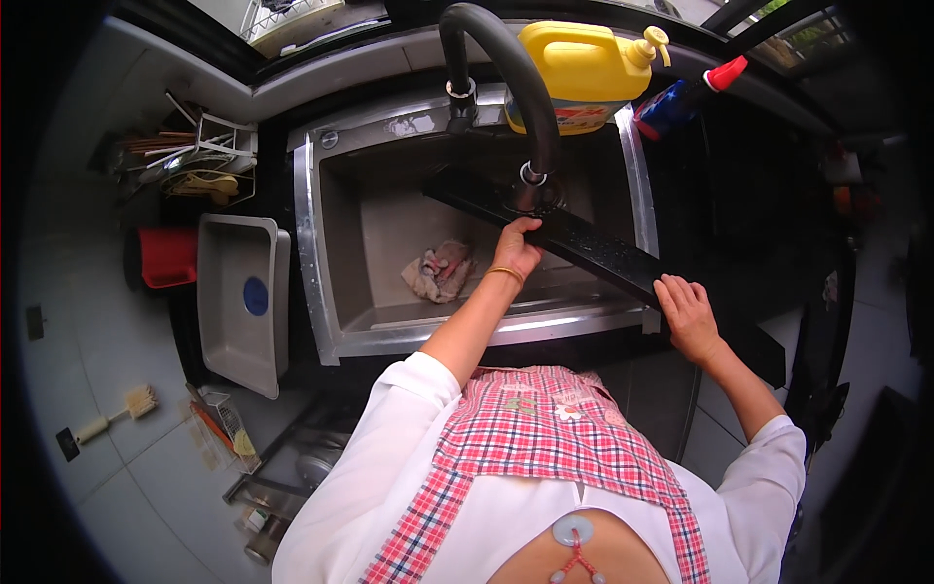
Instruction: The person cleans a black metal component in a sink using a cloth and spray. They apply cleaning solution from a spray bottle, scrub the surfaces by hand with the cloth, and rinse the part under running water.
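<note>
A long, flat black panel [606, 252], wet with droplets, slants across the steel sink [379, 212]. My left hand [519, 247] grips its near edge around the middle, just below the spout of the black faucet [536, 109]. At the panel's right end, my right hand [686, 312] holds on with the fingers over the top. The panel's far left end reaches over the basin. A crumpled, stained cloth [439, 271] lies on the sink floor, left of my left hand and apart from it.
Behind the sink stand a yellow pump jug [584, 66] and a blue bottle with a red top [678, 102]. To the left are a grey basin [237, 292], a red container [166, 257] and a utensil rack [219, 157]. A brush [117, 416] hangs on the tiled wall.
</note>
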### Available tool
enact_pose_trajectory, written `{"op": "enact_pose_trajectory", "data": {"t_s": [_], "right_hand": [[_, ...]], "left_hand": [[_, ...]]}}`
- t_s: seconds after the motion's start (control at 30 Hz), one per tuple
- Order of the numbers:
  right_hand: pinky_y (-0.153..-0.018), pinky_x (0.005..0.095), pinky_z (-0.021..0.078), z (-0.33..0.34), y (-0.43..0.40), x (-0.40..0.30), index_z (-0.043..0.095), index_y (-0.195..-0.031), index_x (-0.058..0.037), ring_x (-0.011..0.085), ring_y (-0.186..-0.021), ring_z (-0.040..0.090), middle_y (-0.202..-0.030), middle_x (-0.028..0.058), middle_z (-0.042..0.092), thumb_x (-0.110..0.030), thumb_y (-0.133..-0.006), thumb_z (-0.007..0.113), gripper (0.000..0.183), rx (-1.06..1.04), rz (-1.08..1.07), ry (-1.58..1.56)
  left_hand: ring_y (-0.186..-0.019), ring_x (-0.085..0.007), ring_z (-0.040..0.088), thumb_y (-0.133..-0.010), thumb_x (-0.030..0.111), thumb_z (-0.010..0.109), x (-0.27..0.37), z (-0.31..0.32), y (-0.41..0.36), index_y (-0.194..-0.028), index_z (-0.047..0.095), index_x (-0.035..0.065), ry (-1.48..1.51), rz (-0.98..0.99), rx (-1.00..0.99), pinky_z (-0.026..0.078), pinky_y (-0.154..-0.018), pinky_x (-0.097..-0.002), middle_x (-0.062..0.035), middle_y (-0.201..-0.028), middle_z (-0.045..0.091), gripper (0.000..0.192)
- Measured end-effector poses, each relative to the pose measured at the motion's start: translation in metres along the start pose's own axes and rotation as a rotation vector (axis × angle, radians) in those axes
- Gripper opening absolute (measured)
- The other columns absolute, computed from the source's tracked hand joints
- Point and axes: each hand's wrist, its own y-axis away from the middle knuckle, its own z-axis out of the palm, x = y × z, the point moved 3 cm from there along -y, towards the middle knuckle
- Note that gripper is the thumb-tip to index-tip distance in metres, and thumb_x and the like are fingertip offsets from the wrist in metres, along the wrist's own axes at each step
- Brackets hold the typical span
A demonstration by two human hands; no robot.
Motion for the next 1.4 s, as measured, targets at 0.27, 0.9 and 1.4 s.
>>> {"op": "enact_pose_trajectory", "data": {"t_s": [0.27, 0.9, 1.4], "right_hand": [[-0.095, 0.0433, 0.0351, -0.004, 0.067, 0.015, 0.046, -0.128, -0.0046, 0.0314, -0.119, 0.046, -0.126, 0.0173, 0.048, 0.008, -0.059, 0.061, 0.071, -0.084, 0.245, 0.031], [-0.095, 0.0423, 0.035, -0.001, -0.054, -0.035, 0.049, -0.126, -0.0055, 0.0277, -0.118, 0.047, -0.126, 0.0159, 0.049, -0.002, -0.072, 0.057, 0.055, 0.353, 0.064, -0.007], [-0.097, 0.0462, 0.0321, 0.003, -0.186, -0.163, 0.042, -0.132, -0.0075, 0.0299, -0.121, 0.043, -0.13, 0.0183, 0.044, -0.008, -0.071, 0.062, 0.065, 0.656, -0.134, -0.438]], "left_hand": [[-0.083, -0.0238, 0.061, -0.07, -0.005, 0.06, -0.071, -0.004, 0.012, -0.087, 0.059, 0.0011, -0.016, -0.19, -0.109, 0.051, -0.08, -0.0381, -0.0094, -0.089, 0.063, 0.018], [-0.086, -0.0242, 0.06, -0.068, -0.004, 0.061, 0.112, 0.008, 0.189, -0.083, 0.062, 0.0031, -0.197, 0.451, -0.079, 0.049, -0.085, -0.0382, -0.0088, -0.089, 0.064, 0.017], [-0.089, -0.0235, 0.062, -0.068, -0.003, 0.062, 0.247, 0.008, 0.385, -0.1, 0.06, -0.0009, -0.434, 1.087, 0.061, 0.048, -0.089, -0.0368, -0.0098, -0.094, 0.064, 0.032]]}}
